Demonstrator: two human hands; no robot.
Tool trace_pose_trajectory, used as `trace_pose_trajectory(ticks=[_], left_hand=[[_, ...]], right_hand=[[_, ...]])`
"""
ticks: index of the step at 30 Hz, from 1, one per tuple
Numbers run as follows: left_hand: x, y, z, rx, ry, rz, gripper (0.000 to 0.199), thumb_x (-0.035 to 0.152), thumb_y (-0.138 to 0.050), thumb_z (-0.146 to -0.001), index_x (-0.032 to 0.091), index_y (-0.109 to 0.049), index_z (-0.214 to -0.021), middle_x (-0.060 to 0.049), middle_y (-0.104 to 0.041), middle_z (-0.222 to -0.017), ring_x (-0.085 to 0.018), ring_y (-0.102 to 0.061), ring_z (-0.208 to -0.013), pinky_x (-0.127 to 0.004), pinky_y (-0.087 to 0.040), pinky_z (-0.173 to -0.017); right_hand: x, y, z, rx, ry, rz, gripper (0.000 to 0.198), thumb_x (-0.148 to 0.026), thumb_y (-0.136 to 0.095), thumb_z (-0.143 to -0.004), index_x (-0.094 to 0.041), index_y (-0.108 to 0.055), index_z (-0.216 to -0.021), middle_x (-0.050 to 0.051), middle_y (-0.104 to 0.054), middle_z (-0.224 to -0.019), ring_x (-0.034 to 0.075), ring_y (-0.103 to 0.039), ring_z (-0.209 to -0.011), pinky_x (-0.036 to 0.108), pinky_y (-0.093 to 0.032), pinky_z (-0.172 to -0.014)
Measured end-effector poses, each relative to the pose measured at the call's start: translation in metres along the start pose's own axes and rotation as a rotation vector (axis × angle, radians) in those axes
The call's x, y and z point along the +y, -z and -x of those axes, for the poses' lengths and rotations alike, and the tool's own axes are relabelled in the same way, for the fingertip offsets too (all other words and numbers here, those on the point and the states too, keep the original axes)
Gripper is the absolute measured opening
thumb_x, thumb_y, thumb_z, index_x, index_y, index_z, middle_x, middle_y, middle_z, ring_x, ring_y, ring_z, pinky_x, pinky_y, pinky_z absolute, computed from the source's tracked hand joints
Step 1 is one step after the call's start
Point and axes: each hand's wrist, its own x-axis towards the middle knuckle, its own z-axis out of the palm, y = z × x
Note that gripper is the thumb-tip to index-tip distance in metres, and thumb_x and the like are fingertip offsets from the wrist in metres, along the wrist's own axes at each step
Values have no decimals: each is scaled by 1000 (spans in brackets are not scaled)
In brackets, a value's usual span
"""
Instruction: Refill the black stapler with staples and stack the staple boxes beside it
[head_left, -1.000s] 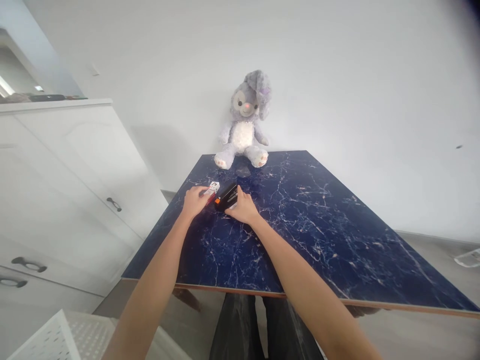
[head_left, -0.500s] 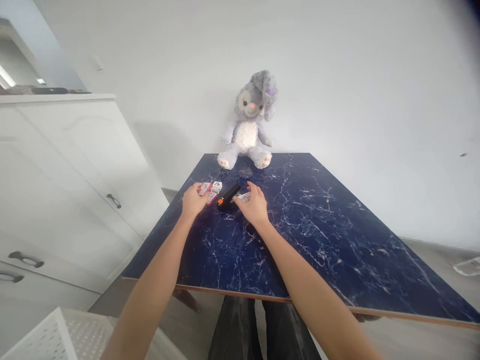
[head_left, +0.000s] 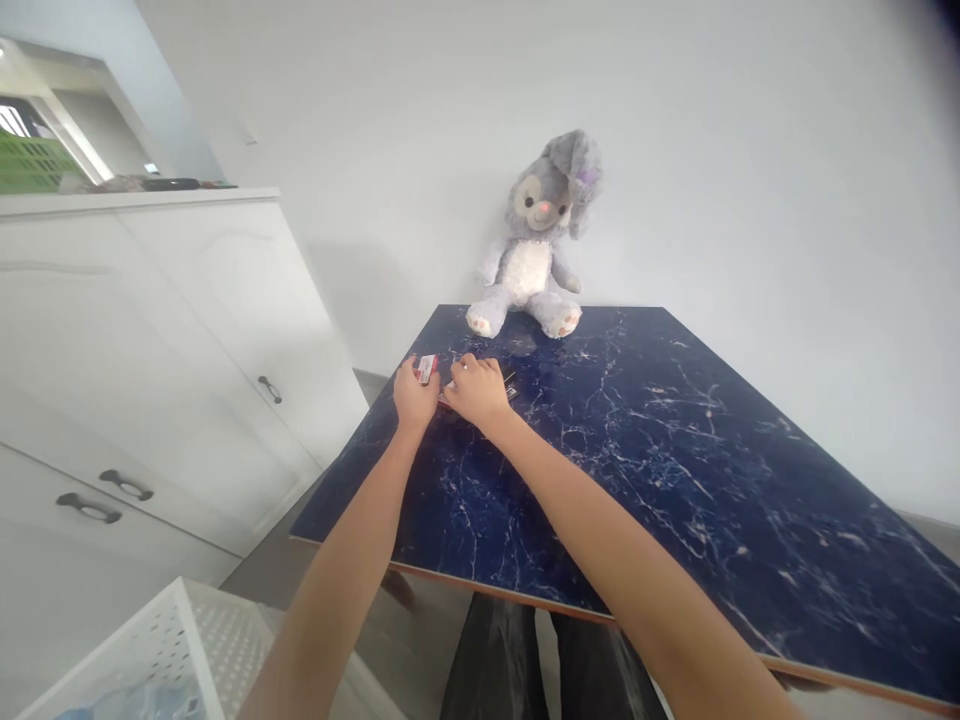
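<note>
Against the pale wall, a grey plush toy sits upright at the far edge of a dark blue, white-veined worktop, its 2 feet pointing toward the camera and its long ear flopped over to the right side of its head. Nearer the camera than the toy, and to the left of it, the 2 hands work just beside each other; whether they touch is too fine to tell. The left hand, the farther left of the toy, has its thumb and fingers closed around a small red-and-white box, which is tilted, with its pale face turned up. The right hand, closer to the toy's midline, lies palm down with bent fingers, hiding most of what is under it, so I cannot tell whether it grips anything. Past its right side, in front of the toy, part of a black item shows, and a bit of something red peeks out between the 2 hands. Well to the left of the toy stands a white cabinet with 3 dark handles in view. Lower, nearer the camera than the toy and to its left, is a white perforated basket; 2 dark trouser legs show below the worktop's near edge.
</note>
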Motion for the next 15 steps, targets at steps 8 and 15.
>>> trace_pose_trajectory(ticks=[8,15], left_hand=[[17,1,12,-366,-176,-199,39,38,-71,-79,21,-65,-114,-12,-73,-104,-32,-67,-100,-38,-49,-86],[21,6,12,-372,-117,-80,33,38,-71,-81,27,-62,-111,-3,-75,-105,-26,-70,-97,-33,-49,-81]], right_hand=[[49,20,28,145,-89,-92,13,-32,-63,-86,-19,-64,-84,11,-61,-115,27,-54,-103,38,-44,-91],[59,24,73,245,-18,-126,16,-33,-67,-86,-21,-59,-79,10,-58,-122,25,-56,-100,38,-46,-89]])
